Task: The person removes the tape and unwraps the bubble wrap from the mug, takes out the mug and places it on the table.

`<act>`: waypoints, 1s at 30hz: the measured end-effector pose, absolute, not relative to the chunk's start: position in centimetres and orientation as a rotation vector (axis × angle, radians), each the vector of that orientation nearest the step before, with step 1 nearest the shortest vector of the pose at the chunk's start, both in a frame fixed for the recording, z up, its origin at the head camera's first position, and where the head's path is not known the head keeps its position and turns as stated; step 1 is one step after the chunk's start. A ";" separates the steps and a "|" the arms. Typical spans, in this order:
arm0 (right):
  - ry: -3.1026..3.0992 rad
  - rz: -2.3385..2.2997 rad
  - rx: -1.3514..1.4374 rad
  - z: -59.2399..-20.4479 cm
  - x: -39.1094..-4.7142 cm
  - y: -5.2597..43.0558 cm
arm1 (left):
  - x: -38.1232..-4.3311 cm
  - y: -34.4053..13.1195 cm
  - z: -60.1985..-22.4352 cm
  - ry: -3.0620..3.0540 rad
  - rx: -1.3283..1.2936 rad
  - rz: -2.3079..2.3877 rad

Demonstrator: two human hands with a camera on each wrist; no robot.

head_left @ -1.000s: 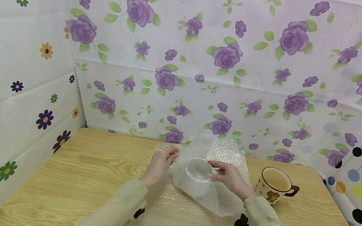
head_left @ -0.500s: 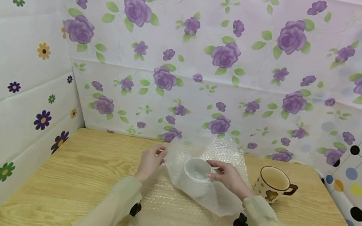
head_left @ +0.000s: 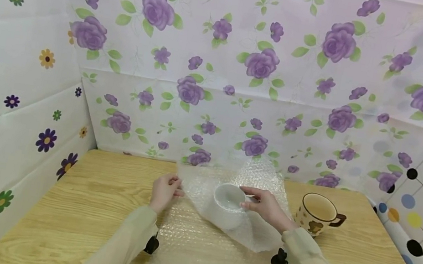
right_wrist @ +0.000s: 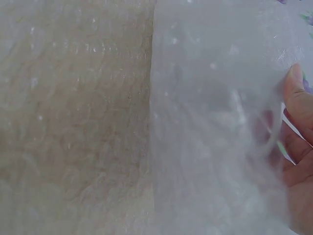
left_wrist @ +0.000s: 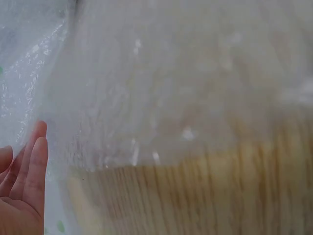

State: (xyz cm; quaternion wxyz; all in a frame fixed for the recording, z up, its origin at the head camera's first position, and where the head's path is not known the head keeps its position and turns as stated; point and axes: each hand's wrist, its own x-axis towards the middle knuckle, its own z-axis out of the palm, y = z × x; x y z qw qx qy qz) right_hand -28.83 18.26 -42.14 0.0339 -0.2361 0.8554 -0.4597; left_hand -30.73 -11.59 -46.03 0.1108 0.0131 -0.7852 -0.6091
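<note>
A white cup [head_left: 229,197] stands on a sheet of bubble wrap [head_left: 191,260] in the middle of the table. One flap of the wrap is folded partly around the cup's near side. My right hand [head_left: 269,208] holds the cup at its right side, by the handle, fingers near the rim. In the right wrist view, wrap covers part of the right hand [right_wrist: 299,132]. To the cup's left, my left hand [head_left: 163,192] pinches the flap's edge, pulled out away from the cup. The left wrist view shows the left hand [left_wrist: 24,181] with wrap [left_wrist: 137,88] stretching beside its fingers.
A cream mug [head_left: 316,215] with a brown handle and bear print stands right of the right forearm. The wooden table [head_left: 101,197] ends at a floral cloth [head_left: 159,96] behind. Part of the wrap leans up against that cloth.
My left hand has moved left, away from the cup, drawing the wrap's flap out with it. The right hand stays on the cup, which has hardly shifted.
</note>
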 end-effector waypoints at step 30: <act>2.619 -1.431 -0.697 -42.3 -28.9 18.3 | -30.7 -12.7 -45.7 -2.317 0.118 -1.898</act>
